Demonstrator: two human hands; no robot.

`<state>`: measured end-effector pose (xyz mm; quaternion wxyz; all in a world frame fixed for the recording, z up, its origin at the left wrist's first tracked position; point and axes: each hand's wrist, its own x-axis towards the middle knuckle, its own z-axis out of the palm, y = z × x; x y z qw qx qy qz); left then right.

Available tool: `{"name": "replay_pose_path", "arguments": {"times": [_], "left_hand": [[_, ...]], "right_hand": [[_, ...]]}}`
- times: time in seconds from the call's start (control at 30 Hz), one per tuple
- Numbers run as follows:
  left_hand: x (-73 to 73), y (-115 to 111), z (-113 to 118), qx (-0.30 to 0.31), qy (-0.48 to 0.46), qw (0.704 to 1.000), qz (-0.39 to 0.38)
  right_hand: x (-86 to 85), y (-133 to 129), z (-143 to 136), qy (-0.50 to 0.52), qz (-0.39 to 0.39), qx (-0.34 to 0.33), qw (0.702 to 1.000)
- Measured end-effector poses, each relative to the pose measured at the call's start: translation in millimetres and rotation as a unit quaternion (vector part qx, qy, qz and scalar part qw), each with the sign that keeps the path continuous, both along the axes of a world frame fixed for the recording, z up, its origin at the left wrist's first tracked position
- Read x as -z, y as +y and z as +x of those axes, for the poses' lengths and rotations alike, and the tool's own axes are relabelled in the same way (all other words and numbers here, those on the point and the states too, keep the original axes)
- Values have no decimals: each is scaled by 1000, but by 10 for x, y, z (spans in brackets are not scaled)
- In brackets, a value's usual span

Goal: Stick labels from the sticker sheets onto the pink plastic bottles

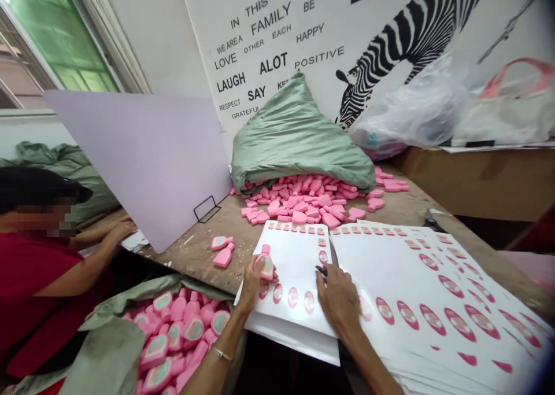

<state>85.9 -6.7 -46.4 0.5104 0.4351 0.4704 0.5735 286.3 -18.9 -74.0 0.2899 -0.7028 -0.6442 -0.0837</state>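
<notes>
My left hand point(255, 279) is closed around a small pink toy bottle point(266, 263), whose front carries an oval label. It is held upright over the left part of a white sticker sheet point(292, 256). Pink oval stickers run along the sheet's top, right and lower edges. My right hand point(338, 294) rests over the sheet's right edge, fingers closed on a small dark tool point(321, 271); its kind is unclear. Two more pink bottles point(223, 256) lie on the table left of my left hand, at least one of them labelled.
A green sack point(299, 135) spills plain pink bottles point(312, 201) at the back. More sticker sheets point(390, 268) spread to the right. Below left, an open sack point(117, 325) holds labelled bottles. A pale upright panel point(147, 158) separates off a co-worker in red point(39, 279).
</notes>
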Motion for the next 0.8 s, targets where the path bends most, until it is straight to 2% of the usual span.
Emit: {"name": "replay_pose_path", "arguments": {"times": [0.23, 0.4, 0.57, 0.7, 0.8], "left_hand": [[3, -15, 63, -36, 40, 999, -2], [-56, -48, 45, -44, 54, 998, 2], [-108, -64, 31, -44, 85, 995, 30], [-117, 11, -30, -27, 72, 997, 16], [-186, 141, -270, -47, 65, 997, 1]], "right_hand": [[-17, -32, 16, -5, -10, -3, 1000], [-52, -27, 33, -6, -22, -13, 1000], [14, 27, 19, 23, -9, -22, 999], [104, 31, 57, 111, -16, -35, 993], [13, 64, 219, 236, -87, -76, 965]]}}
